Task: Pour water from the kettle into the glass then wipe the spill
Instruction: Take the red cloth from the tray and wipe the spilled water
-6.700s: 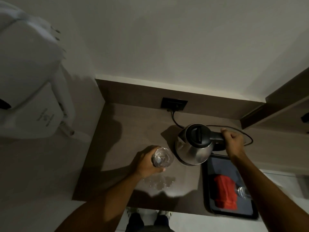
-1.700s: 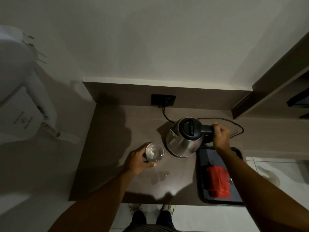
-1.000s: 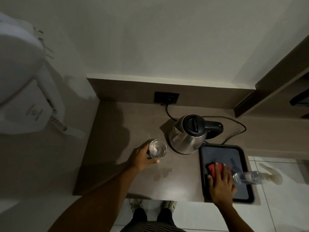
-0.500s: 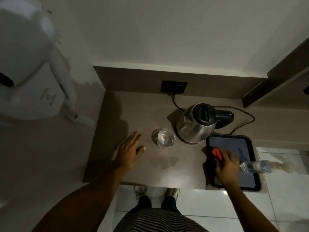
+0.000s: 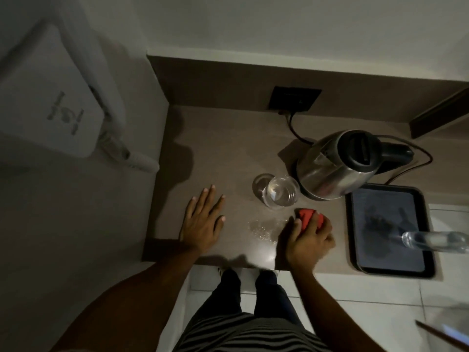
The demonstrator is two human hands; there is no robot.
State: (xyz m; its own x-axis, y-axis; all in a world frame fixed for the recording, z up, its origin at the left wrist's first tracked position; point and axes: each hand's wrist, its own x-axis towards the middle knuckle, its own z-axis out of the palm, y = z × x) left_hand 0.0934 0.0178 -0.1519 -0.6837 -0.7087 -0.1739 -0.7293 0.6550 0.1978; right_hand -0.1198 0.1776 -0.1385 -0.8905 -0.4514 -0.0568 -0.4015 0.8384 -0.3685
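While the room is dim, these points show clearly on the brown table (image 5: 215, 153):
Wall unit: a white appliance (image 5: 48, 97) hangs at far left, beside the table's edge.
Left hand (image 5: 201, 221): lies flat on the table with fingers spread, palm down, holding nothing, well left of the glass.
Spill (image 5: 264, 228): small glinting droplets on the table between the two hands, just in front of the glass.
Glass (image 5: 280, 194): stands upright with water in it, just beside the kettle's left side.
Right hand (image 5: 308, 241): fingers curled over a red cloth (image 5: 308, 217), pressing it to the table at the spill's right edge.
Kettle (image 5: 340, 165): steel body, black lid, upright behind the cloth, its cord running to the wall socket (image 5: 294, 99).
Tray (image 5: 389, 229): black, at right, with a clear bottle (image 5: 434, 241) over its right edge.
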